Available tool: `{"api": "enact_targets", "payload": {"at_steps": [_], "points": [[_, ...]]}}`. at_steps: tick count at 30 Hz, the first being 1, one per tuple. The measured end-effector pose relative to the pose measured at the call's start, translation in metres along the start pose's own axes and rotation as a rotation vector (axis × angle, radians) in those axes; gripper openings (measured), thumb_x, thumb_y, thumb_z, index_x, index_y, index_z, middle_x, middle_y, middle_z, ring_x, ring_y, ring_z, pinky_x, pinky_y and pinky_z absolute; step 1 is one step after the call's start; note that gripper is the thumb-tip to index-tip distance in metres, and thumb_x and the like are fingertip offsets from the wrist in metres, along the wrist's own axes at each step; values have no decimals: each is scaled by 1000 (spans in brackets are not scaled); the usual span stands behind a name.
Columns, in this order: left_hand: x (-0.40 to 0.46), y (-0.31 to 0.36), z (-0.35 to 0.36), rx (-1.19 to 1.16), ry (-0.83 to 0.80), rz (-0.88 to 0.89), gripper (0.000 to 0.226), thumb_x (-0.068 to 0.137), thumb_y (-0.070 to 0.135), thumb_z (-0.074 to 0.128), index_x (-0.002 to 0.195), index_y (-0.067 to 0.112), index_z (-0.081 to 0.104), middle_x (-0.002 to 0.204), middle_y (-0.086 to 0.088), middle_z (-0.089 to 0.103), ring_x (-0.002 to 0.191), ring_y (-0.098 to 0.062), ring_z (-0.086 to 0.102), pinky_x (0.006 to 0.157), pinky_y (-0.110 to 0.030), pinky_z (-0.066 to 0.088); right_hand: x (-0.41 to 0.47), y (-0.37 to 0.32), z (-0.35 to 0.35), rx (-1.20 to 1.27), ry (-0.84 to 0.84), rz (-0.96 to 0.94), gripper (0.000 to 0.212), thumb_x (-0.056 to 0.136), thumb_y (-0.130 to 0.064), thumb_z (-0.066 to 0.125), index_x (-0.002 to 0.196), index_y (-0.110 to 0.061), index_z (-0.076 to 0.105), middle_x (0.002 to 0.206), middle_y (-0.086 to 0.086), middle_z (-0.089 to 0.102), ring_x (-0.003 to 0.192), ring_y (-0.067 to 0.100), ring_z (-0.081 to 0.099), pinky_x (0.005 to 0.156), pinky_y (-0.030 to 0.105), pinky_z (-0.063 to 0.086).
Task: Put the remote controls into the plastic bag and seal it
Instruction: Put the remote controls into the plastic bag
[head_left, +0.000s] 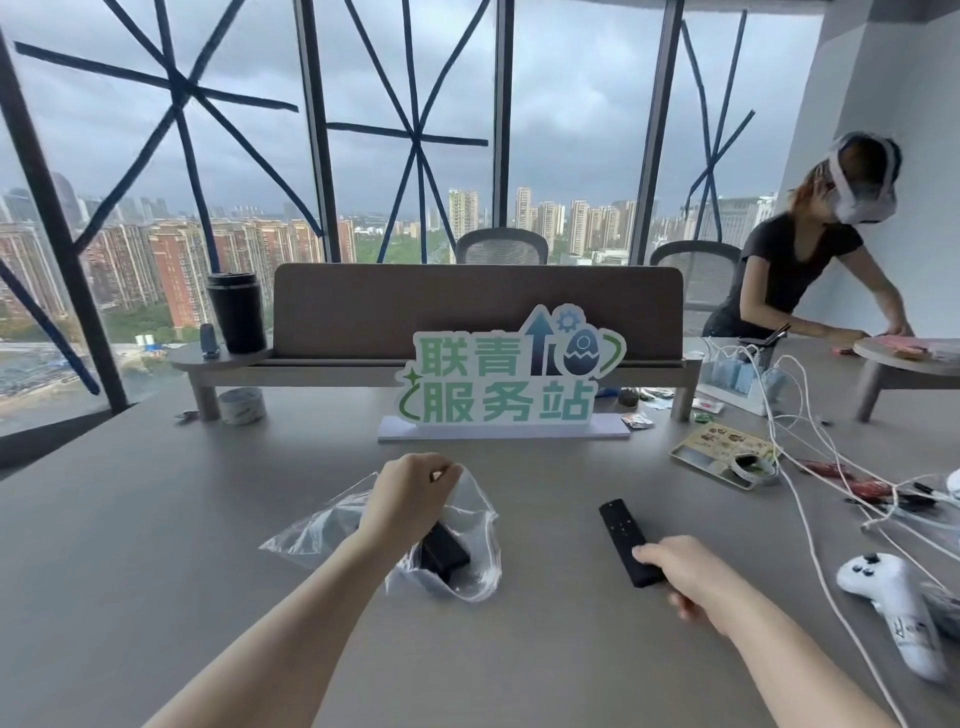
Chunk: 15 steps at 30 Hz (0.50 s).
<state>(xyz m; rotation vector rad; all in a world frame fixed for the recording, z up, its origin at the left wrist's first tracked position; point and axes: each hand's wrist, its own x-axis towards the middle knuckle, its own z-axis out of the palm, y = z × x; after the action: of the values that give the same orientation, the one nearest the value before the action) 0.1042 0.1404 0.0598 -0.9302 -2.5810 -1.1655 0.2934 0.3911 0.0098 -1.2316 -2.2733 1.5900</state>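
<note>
Right hand (685, 577) grips remote (626, 540) (near end).

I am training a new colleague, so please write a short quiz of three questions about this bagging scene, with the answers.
1. True or false: one dark remote control already lies inside the plastic bag.
2. Which hand holds the bag's mouth open? A) left hand B) right hand C) neither
3. Fill in: the right hand grips the near end of the second remote control, which lies on the ____.

Key
1. True: it shows through the clear plastic.
2. A: the left fingers pinch the bag's upper edge.
3. Table.
</note>
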Motion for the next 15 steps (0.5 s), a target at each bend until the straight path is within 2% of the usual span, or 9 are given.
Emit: {"api": "enact_targets", "payload": {"at_steps": [2, 3, 5, 7, 10, 12, 14, 15], "points": [[-3, -7, 1, -6, -7, -14, 26, 88, 33, 54, 79, 16, 72, 70, -1, 71, 69, -22, 63, 64, -32, 50, -34, -20, -6, 184, -202, -69, 19, 92, -22, 53, 78, -10, 56, 64, 13, 59, 35, 15, 31, 36, 18, 26], [-4, -8, 1, -6, -6, -23, 28, 88, 33, 54, 76, 14, 71, 66, -2, 69, 66, -23, 61, 62, -32, 48, -52, -32, -8, 187, -301, -119, 21, 93, -22, 50, 76, -12, 56, 64, 14, 60, 33, 14, 29, 35, 18, 25], [-6, -10, 0, -13, -6, -34, 29, 88, 34, 54, 74, 13, 69, 63, -4, 67, 64, -24, 60, 60, -32, 46, -78, -51, -3, 79, -436, -203, 25, 94, -24, 47, 71, -15, 53, 60, 10, 57, 33, 12, 25, 34, 19, 23], [-7, -9, -2, -29, 2, -32, 30, 88, 34, 54, 76, 11, 70, 67, -6, 70, 67, -25, 62, 62, -32, 48, -90, -64, 17, -40, -485, -243, 23, 93, -26, 47, 74, -16, 53, 57, 6, 56, 35, 12, 25, 34, 20, 22], [-12, -9, -5, -33, 13, -30, 36, 87, 35, 54, 72, 5, 64, 63, -12, 65, 57, -24, 54, 55, -32, 41, -88, -77, 69, -86, -429, -256, 22, 96, -30, 50, 82, -15, 56, 56, 3, 58, 35, 12, 28, 33, 21, 23], [-18, -11, -7, -43, 10, -43, 36, 87, 34, 55, 70, 3, 61, 58, -10, 62, 48, -15, 51, 50, -26, 38, -82, -81, 104, -7, -383, -270, 24, 99, -31, 49, 90, -12, 59, 64, 6, 66, 34, 12, 32, 33, 20, 26], [-23, -15, -11, -35, -4, -54, 34, 88, 34, 55, 73, 6, 66, 64, -6, 67, 53, -12, 58, 52, -24, 43, -72, -82, 128, 13, -275, -309, 27, 99, -32, 48, 89, -11, 61, 72, 7, 72, 35, 13, 40, 35, 24, 34], [-25, -18, -13, -16, -6, -62, 31, 88, 35, 55, 77, 10, 70, 70, -4, 70, 62, -15, 63, 58, -27, 47, -68, -81, 133, -31, -153, -339, 26, 95, -32, 50, 85, -11, 61, 72, 5, 73, 40, 15, 47, 41, 30, 41]]}}
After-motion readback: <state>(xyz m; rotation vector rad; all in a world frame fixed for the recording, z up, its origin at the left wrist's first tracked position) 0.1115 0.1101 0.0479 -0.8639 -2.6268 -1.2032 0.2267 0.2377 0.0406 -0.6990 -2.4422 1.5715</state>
